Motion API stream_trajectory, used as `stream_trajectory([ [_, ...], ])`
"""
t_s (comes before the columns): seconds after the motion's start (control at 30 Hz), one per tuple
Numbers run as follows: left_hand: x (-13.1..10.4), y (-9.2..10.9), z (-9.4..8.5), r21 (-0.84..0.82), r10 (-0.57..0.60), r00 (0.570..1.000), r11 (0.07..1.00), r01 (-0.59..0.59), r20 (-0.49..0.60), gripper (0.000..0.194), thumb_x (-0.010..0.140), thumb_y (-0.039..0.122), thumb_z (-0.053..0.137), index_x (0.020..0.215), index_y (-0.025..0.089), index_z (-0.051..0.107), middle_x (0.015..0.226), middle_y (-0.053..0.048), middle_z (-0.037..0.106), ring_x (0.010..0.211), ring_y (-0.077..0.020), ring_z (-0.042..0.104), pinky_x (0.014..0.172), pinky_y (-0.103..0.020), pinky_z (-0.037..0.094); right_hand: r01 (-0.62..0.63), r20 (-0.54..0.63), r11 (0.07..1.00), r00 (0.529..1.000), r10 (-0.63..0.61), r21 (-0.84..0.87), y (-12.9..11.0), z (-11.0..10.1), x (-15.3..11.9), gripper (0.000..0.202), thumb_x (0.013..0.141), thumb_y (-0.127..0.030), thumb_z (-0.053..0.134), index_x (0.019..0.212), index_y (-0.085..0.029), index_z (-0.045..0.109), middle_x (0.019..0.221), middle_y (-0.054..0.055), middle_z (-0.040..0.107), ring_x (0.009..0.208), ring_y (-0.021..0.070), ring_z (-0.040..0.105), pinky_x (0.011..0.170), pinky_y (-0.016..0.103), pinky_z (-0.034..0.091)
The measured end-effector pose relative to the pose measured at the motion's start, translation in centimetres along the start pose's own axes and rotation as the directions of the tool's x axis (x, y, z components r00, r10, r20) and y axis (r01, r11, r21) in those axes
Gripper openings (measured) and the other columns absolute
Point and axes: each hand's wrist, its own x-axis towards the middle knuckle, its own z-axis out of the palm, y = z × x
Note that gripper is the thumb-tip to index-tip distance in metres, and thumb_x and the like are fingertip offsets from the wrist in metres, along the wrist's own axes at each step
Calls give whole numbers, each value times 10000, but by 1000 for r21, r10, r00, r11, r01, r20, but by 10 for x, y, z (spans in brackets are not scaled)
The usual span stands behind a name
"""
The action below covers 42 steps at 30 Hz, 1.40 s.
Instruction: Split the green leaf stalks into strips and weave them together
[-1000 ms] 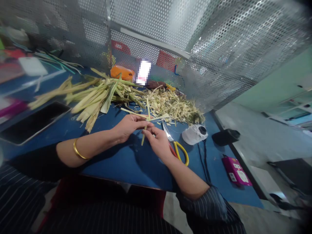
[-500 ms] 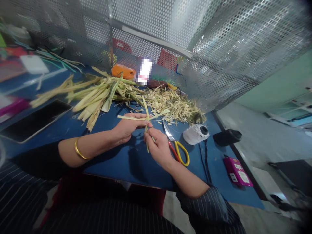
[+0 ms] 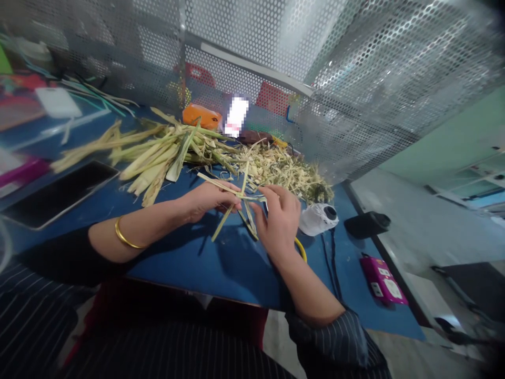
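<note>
Pale green leaf strips cross one another above the blue table, their free ends pointing several ways. My left hand pinches them near the crossing. On the right, my right hand has its thumb and fingers around the strip end that points right; its exact fingertip contact is partly hidden. Under and behind that hand lie scissors, with only part of the yellow handle showing. A white thread spool stands just to the right.
Long dried husks and a heap of shredded husk lie along the back. A dark tablet is at left. A black cylinder and a magenta packet are at right.
My right hand has moved up and right from the lower strip to the right-pointing one, now covering most of the scissors. The strips have turned and their lower ends are spread apart.
</note>
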Motion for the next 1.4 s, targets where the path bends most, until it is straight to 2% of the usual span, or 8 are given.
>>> stream_trajectory([
  [0.13,2,-6,-2,37,12,999,999,-14,48,194,701,254,718,850,132,696,676,-28,627,592,-107,549,572,-234,421,69,189,998,980,-68,3,8,10,1,201,972,-299,448,902,-201,609,837,42,687,832,175,594,974,370,325],
  [0.33,3,-15,8,112,76,994,991,-67,-75,231,759,344,689,807,119,684,578,12,538,506,-73,468,481,-205,330,83,236,995,967,-96,64,-8,15,-7,303,954,-207,405,657,-210,464,617,-3,572,579,137,477,663,291,319],
  [0.67,0,-13,10,128,68,990,990,-52,-125,231,713,304,690,810,95,706,503,34,503,442,-49,382,439,-189,247,106,265,973,951,-160,207,-18,10,-14,258,876,-144,418,628,-215,414,574,-11,521,543,131,412,606,279,279],
  [0.9,6,-7,-4,21,-5,1000,1000,6,-27,352,781,470,668,792,118,671,636,-11,577,496,-69,471,421,-186,300,-58,311,969,950,-21,242,-14,8,-11,352,973,-301,384,654,-203,496,619,4,548,584,135,457,631,284,306],
  [0.97,7,-3,-7,-36,-24,999,999,23,-27,386,806,501,638,843,120,676,659,-18,593,498,-69,478,419,-186,301,-232,375,886,924,73,401,-9,3,-9,391,980,-389,357,718,-200,577,655,11,579,632,145,511,646,279,352],
  [1.07,7,3,-9,-55,-44,999,998,43,-12,415,814,529,624,859,120,679,635,-12,584,485,-63,453,410,-187,264,-540,457,562,839,296,627,0,1,-6,474,966,-504,316,879,-200,669,736,29,634,721,166,584,688,290,436],
  [1.23,2,5,-5,60,-71,997,996,70,11,400,780,523,659,797,124,668,628,0,569,447,-44,369,421,-203,192,-691,562,109,660,499,715,8,10,10,316,753,-503,681,807,-192,665,706,3,617,633,129,559,674,287,476],
  [1.4,-3,4,-4,246,3,997,969,-22,79,364,751,474,689,654,131,619,531,38,459,459,-52,306,471,-231,180,-697,615,20,645,453,716,0,19,31,315,696,-470,718,711,-164,646,566,-15,599,491,106,542,556,266,459],
])
